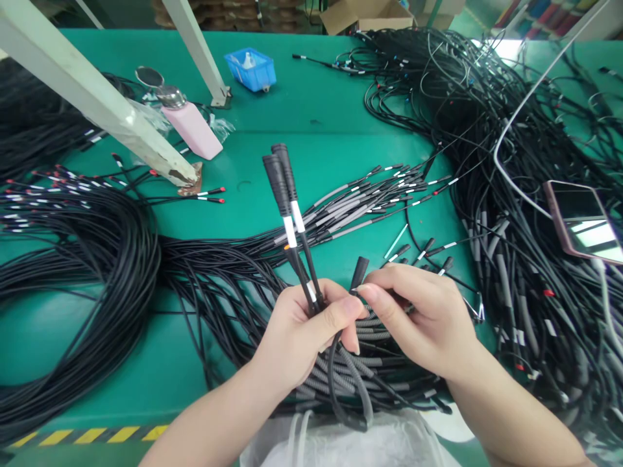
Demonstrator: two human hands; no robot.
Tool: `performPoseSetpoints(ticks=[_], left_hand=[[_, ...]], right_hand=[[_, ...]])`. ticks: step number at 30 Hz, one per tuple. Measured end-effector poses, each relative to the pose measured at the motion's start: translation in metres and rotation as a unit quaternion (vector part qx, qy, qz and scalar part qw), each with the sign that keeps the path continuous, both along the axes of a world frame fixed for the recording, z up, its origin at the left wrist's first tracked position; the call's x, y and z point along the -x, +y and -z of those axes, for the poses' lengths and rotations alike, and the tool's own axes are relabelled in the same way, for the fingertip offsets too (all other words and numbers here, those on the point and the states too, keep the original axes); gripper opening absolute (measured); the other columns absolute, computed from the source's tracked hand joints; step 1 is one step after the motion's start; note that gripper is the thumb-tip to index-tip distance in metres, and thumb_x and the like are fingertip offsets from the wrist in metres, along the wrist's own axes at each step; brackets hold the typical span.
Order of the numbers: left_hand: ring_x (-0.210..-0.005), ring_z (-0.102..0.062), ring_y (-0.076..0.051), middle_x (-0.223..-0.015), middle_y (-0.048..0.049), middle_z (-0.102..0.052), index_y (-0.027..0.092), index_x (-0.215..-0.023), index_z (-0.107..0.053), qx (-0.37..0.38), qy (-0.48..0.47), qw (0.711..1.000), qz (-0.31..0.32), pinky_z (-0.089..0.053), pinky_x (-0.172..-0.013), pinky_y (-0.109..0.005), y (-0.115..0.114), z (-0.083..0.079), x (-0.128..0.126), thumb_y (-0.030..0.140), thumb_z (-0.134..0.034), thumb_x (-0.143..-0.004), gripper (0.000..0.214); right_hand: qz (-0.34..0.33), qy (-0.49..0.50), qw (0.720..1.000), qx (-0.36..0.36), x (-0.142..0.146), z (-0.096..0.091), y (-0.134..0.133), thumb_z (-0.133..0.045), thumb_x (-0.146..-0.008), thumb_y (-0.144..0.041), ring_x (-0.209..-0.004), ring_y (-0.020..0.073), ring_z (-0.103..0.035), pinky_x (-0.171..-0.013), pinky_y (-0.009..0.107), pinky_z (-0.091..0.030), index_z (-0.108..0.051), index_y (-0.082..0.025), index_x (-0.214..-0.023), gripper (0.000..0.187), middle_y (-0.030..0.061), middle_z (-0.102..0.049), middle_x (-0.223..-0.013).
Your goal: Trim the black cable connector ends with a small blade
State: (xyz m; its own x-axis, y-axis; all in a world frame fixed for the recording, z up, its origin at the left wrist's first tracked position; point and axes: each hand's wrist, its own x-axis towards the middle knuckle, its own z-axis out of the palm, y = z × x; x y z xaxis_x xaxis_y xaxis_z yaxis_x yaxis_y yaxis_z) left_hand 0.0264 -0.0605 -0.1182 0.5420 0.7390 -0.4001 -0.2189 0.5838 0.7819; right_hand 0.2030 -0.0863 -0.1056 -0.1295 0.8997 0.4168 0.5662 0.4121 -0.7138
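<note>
My left hand (304,327) is closed around two black cables (287,194) that stand upright, each with a ribbed black end and a white label band. My right hand (423,318) pinches a third black cable end (360,271) just right of them, its fingers closed. Both hands hover over a bundle of black and grey-sleeved cables (350,207) lying on the green table (302,104). The lower parts of the held cables hang down between my wrists.
Large coils of black cable lie at the left (82,259) and right (511,162). A pink bottle (189,126), a blue bin (250,68) and white frame legs (97,97) stand at the back. A phone (581,220) rests on the right pile. White bag (350,444) at front edge.
</note>
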Motion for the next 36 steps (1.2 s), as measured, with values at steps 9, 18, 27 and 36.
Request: performPoseSetpoints(ticks=[9, 18, 27, 36], left_hand=[[-0.044, -0.037, -0.007, -0.047, 0.0002, -0.061, 0.017, -0.066, -0.067, 0.011, -0.001, 1.000, -0.005, -0.022, -0.047, -0.024, -0.0004, -0.0035, -0.0010, 0.042, -0.082, -0.080, 0.032], [-0.043, -0.036, -0.007, -0.045, -0.0003, -0.060, 0.016, -0.066, -0.067, 0.031, 0.001, 0.999, -0.006, -0.018, -0.047, -0.024, 0.0018, -0.0048, -0.0029, 0.043, -0.084, -0.076, 0.034], [-0.042, -0.037, -0.007, -0.044, 0.0001, -0.059, 0.018, -0.060, -0.057, 0.042, 0.003, 0.999, -0.011, -0.018, -0.046, -0.024, 0.0017, -0.0066, -0.0032, 0.042, -0.086, -0.074, 0.040], [-0.041, -0.039, -0.006, -0.046, -0.0020, -0.063, 0.015, -0.066, -0.071, 0.051, -0.025, 0.998, -0.005, -0.016, -0.047, -0.024, 0.0027, -0.0053, -0.0015, 0.040, -0.085, -0.075, 0.030]], right_hand=[[0.004, 0.023, 1.000, 0.004, 0.0022, -0.0020, 0.0006, -0.059, -0.100, -0.017, -0.054, 0.0090, -0.055, -0.051, 0.021, -0.042, -0.061, -0.018, -0.081, 0.020, -0.0027, -0.063, -0.064], [0.016, -0.010, 1.000, -0.011, 0.0020, 0.0024, -0.0003, -0.060, -0.100, -0.019, -0.056, 0.0104, -0.057, -0.053, 0.022, -0.043, -0.061, -0.019, -0.081, 0.019, -0.0014, -0.064, -0.066], [-0.019, 0.029, 0.999, 0.040, -0.0022, -0.0030, 0.0002, -0.056, -0.102, -0.019, -0.054, 0.0094, -0.054, -0.053, 0.021, -0.044, -0.060, -0.019, -0.081, 0.021, -0.0027, -0.061, -0.064], [0.065, -0.081, 0.992, -0.076, 0.0001, 0.0062, 0.0018, -0.054, -0.102, -0.014, -0.065, 0.0143, -0.061, -0.060, 0.027, -0.046, -0.061, -0.019, -0.094, 0.012, 0.0026, -0.070, -0.078]])
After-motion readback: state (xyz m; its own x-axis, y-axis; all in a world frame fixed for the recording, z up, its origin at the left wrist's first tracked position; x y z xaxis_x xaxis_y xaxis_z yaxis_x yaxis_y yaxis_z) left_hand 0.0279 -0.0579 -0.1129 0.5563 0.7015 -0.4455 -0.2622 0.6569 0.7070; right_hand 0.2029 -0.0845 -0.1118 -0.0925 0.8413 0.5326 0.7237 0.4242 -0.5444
